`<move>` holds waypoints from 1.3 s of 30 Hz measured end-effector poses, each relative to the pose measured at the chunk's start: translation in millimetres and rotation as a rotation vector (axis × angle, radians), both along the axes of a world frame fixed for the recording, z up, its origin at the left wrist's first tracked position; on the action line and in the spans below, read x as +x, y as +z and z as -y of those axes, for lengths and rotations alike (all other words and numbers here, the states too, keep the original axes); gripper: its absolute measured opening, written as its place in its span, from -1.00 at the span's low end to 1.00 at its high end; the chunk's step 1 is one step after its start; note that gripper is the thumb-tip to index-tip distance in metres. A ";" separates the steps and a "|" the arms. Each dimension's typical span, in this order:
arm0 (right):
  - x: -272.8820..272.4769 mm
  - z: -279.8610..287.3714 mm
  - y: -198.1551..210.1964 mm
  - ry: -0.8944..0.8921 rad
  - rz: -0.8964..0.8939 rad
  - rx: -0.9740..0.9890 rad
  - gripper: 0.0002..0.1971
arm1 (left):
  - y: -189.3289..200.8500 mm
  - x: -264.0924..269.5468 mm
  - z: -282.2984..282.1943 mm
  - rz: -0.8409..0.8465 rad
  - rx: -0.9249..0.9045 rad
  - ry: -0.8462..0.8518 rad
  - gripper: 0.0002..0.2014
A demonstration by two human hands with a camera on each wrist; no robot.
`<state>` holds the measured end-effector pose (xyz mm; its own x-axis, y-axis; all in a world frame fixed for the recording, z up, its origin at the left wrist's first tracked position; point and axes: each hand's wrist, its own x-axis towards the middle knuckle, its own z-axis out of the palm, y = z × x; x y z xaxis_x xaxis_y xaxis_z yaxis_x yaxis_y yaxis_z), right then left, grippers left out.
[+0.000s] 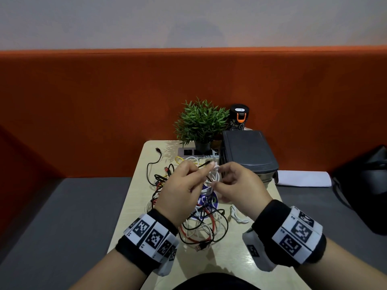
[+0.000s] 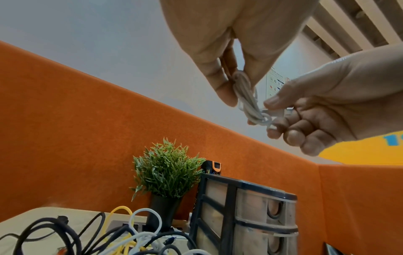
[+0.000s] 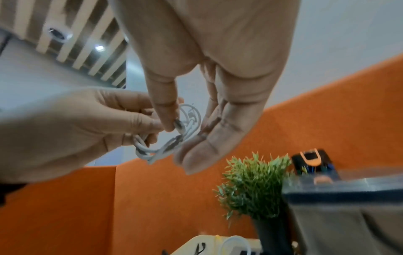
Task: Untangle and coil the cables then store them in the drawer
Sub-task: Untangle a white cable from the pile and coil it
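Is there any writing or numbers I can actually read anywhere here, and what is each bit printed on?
"W": a white letter among the drawings on the black canister; the rest is too small to read.
Blue round sticker on the table: letters mostly hidden by cables and hands; unreadable.
Wall poster: too blurred to read.
Wristband markers: square code patterns; tiny characters beside them are unreadable.
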<state>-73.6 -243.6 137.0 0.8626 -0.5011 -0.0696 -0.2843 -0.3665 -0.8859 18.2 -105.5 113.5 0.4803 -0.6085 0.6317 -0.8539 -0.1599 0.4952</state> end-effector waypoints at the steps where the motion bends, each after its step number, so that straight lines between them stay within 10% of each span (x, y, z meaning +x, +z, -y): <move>1: -0.3 0.2 -0.5 -0.017 -0.014 -0.080 -0.77 | 0.3 -0.1 0.4 0.004 -0.004 0.021 -0.59; 24: -11.2 18.2 18.0 -0.062 0.293 0.141 -0.86 | 12.4 20.1 -5.4 -0.060 0.103 0.205 -0.72; 29: -10.8 24.0 1.6 -0.052 0.162 0.153 -0.84 | 7.4 10.3 -2.1 -0.184 0.106 0.208 -0.77; 35: -13.9 17.4 -4.8 0.104 0.006 -0.277 -0.91 | 4.0 5.3 -0.1 -0.176 0.081 0.202 -0.75; 39: -13.2 13.7 -2.1 0.173 0.043 0.000 -0.68 | 4.7 6.2 -1.2 -0.143 0.036 0.191 -0.73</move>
